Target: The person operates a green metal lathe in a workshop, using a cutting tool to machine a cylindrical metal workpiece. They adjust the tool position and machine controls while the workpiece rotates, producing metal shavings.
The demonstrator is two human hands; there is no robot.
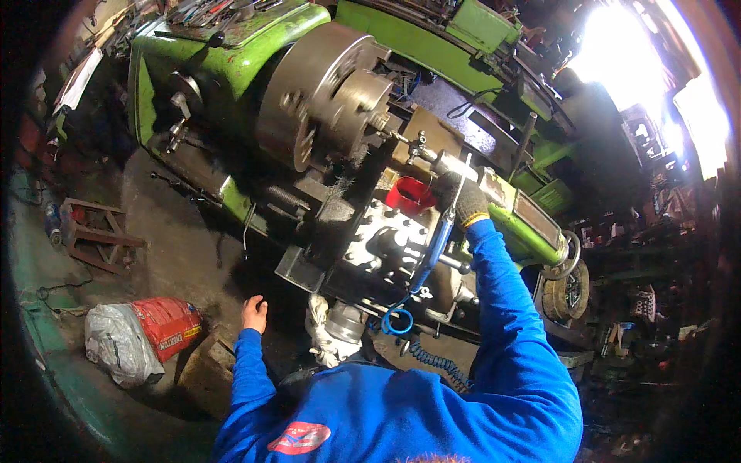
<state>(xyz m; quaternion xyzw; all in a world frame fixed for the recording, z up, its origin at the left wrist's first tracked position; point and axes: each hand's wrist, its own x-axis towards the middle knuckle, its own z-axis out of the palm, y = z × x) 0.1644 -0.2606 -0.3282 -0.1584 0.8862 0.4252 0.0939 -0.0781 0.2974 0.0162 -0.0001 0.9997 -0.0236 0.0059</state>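
At left, a low brown slatted frame (102, 235) stands on the floor (181, 212). Below it, a grey-white plastic sack (122, 346) and a printed red sack (167, 326) lie against each other, just beside a wooden box (210, 363). At upper right, glaring daylight (617, 58) pours in above dim, cluttered shelves (656, 309).

Opening (621, 58): I see it blown out to pure white, with light spilling from the upper right.
Chuck (309, 89): reaches me smeared by motion blur.
Metal block (390, 241): throws hard white glare at me.
Right hand (468, 204): I lose the glove's detail in shade.
Shelves (648, 305): too dim for me to read.
Rim: I get fisheye bending and black corners.
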